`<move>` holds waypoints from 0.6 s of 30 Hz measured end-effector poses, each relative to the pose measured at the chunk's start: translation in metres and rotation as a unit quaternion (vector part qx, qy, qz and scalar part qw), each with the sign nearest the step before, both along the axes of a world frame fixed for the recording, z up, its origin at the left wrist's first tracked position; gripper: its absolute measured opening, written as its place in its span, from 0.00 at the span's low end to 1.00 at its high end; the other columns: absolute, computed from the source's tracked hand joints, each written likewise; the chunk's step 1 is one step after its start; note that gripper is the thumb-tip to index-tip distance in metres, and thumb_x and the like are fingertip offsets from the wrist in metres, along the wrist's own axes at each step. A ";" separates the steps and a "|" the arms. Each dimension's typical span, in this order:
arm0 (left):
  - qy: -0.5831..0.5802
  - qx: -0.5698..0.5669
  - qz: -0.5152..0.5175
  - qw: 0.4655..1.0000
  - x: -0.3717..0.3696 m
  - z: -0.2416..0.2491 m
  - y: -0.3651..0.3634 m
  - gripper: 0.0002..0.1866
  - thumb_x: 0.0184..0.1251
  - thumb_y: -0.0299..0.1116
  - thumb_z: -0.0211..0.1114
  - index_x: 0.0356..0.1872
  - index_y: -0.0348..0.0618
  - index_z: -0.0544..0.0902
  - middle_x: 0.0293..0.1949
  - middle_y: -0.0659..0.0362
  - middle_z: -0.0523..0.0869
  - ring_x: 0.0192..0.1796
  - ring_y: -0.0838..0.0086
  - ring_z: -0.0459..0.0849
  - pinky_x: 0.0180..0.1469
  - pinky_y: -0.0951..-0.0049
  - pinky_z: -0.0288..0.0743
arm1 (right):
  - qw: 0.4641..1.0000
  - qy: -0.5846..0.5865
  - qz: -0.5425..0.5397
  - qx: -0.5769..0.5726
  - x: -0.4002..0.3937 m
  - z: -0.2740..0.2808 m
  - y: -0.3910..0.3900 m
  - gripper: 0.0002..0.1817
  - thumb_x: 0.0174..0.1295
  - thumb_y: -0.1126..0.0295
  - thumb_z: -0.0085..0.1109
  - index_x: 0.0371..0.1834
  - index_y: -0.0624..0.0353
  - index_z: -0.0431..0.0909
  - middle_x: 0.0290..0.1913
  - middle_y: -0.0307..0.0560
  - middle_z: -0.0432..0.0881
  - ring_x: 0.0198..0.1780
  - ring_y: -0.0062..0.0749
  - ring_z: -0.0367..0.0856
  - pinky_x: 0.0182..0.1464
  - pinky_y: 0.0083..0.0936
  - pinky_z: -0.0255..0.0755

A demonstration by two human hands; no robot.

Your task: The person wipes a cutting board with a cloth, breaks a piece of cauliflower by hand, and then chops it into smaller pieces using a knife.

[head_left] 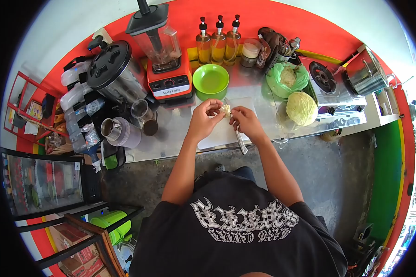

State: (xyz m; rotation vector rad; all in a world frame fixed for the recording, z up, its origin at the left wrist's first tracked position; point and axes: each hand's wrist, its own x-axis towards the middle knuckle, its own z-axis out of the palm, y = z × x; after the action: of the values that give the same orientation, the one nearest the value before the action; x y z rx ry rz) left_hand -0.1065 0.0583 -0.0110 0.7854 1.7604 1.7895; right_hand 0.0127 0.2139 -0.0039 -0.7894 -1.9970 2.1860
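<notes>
My left hand (204, 119) and my right hand (245, 121) meet over a white cutting board (217, 134) on the steel counter. Both pinch a small pale, lumpy piece of food (225, 110) between their fingertips; I cannot tell what the piece is. A knife (241, 142) lies on the board under my right hand, blade toward me. A green bowl (211, 81) stands just behind the board.
An orange blender (164, 55), a black-lidded steel pot (113, 71) and steel cups (120, 131) fill the counter's left. Three oil bottles (218, 40) stand at the back. A cabbage (302, 108), a green bag of cabbage (286, 77), a gas stove (330, 85) and a pot (365, 74) sit right.
</notes>
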 end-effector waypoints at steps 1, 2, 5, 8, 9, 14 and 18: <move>0.052 -0.007 0.010 0.999 0.002 0.009 0.000 0.15 0.65 0.22 0.75 0.51 0.35 0.84 0.44 0.59 0.89 0.44 0.79 0.86 0.50 0.77 0.79 | 1.000 0.002 -0.001 0.002 0.002 0.014 -0.002 0.14 0.77 0.65 0.57 0.51 0.67 0.82 0.35 0.45 0.87 0.31 0.21 0.79 0.31 0.21 0.71; 0.104 -0.014 0.020 0.994 0.004 0.018 0.000 0.15 0.65 0.23 0.75 0.52 0.35 0.84 0.44 0.60 0.89 0.44 0.80 0.85 0.50 0.76 0.80 | 0.999 0.041 -0.012 -0.024 0.004 0.023 -0.002 0.14 0.77 0.65 0.58 0.52 0.67 0.82 0.36 0.44 0.88 0.32 0.20 0.80 0.31 0.19 0.71; 0.128 0.012 0.041 0.991 0.012 0.036 -0.002 0.15 0.65 0.23 0.75 0.52 0.34 0.86 0.44 0.61 0.90 0.44 0.80 0.85 0.50 0.76 0.79 | 0.995 0.103 -0.014 -0.012 0.011 0.045 -0.008 0.14 0.75 0.67 0.61 0.54 0.69 0.83 0.37 0.42 0.89 0.33 0.19 0.81 0.31 0.17 0.70; 0.157 0.021 0.049 0.986 0.021 0.054 -0.006 0.15 0.66 0.23 0.75 0.53 0.33 0.88 0.45 0.58 0.91 0.44 0.80 0.85 0.50 0.76 0.79 | 0.990 0.139 -0.006 0.032 0.015 0.048 -0.009 0.14 0.74 0.70 0.63 0.55 0.70 0.83 0.39 0.44 0.90 0.35 0.18 0.82 0.33 0.17 0.71; 0.158 0.020 0.045 0.986 0.023 0.055 -0.007 0.15 0.66 0.23 0.75 0.53 0.33 0.88 0.45 0.58 0.91 0.44 0.80 0.85 0.50 0.76 0.79 | 0.988 0.152 -0.006 0.037 0.016 0.050 -0.009 0.14 0.74 0.71 0.63 0.54 0.71 0.83 0.40 0.45 0.91 0.35 0.18 0.82 0.33 0.17 0.72; 0.164 0.035 0.068 0.984 0.028 0.057 -0.010 0.14 0.67 0.27 0.75 0.52 0.35 0.90 0.44 0.56 0.94 0.39 0.77 0.86 0.46 0.74 0.81 | 0.990 0.132 -0.026 0.050 0.026 0.067 -0.019 0.13 0.73 0.72 0.64 0.51 0.73 0.84 0.39 0.45 0.91 0.37 0.19 0.83 0.37 0.18 0.74; 0.097 0.051 0.054 0.992 0.034 0.058 -0.009 0.13 0.67 0.24 0.74 0.51 0.35 0.89 0.43 0.56 0.93 0.38 0.78 0.86 0.44 0.76 0.81 | 0.981 0.178 -0.044 0.068 0.030 0.063 -0.023 0.13 0.72 0.71 0.67 0.51 0.72 0.84 0.38 0.45 0.91 0.38 0.20 0.85 0.39 0.20 0.75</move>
State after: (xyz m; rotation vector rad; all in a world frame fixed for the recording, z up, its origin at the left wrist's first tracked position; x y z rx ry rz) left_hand -0.0725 0.0496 0.0475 0.9509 1.8783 1.9449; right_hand 0.0425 0.1913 0.0586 -0.4236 -1.8670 1.9511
